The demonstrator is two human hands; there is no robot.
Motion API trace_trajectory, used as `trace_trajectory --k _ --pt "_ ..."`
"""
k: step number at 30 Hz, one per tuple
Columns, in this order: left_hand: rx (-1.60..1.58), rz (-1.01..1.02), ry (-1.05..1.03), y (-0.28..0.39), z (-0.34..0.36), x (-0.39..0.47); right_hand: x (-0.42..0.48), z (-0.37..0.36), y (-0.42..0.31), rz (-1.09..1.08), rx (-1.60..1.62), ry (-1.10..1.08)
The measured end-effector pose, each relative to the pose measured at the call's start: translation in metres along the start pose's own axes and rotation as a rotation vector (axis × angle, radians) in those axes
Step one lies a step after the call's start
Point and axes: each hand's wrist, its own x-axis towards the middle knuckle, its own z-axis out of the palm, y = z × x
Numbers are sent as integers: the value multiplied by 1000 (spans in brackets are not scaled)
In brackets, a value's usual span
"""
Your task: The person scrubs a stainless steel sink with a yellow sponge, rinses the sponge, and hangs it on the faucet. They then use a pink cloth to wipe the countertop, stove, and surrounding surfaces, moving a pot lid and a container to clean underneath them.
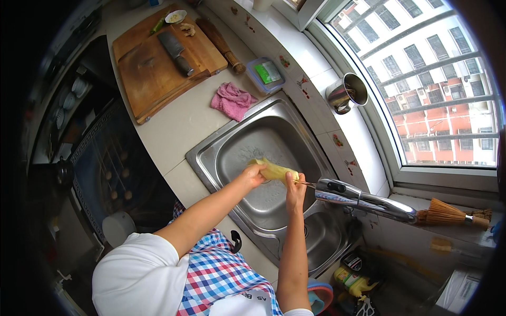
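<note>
A pale yellow, elongated piece [274,170], perhaps a peeled vegetable or a cloth, is held over the large basin [261,205] of a stainless steel sink. My left hand [255,175] grips its left end. On its right end is my right hand [295,191], with the thumb on top. Right beside that hand is the spout of a chrome faucet [357,195], and a thin stream of water runs from it towards the held piece. Water wets the basin floor under my hands.
Behind the sink's left corner lie a pink cloth [233,100] and a clear plastic container [265,75]. A cleaver [174,51] rests on a wooden cutting board [134,87] with ginger [187,29] and a small white dish [176,16]. A metal cup [347,94] stands on the windowsill.
</note>
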Motion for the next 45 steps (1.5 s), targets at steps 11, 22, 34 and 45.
trace_trajectory --k 11,22,34,45 --pt "251 -256 -478 -2 24 6 -23 56 -48 -227 -222 -4" --pt "306 -169 -347 -17 17 0 -17 69 -29 -523 -581 59" --pt "264 -105 -362 9 20 5 19 -10 -32 284 -444 -350" --pt "187 -333 -279 -11 30 -14 10 9 -8 -354 -345 126"
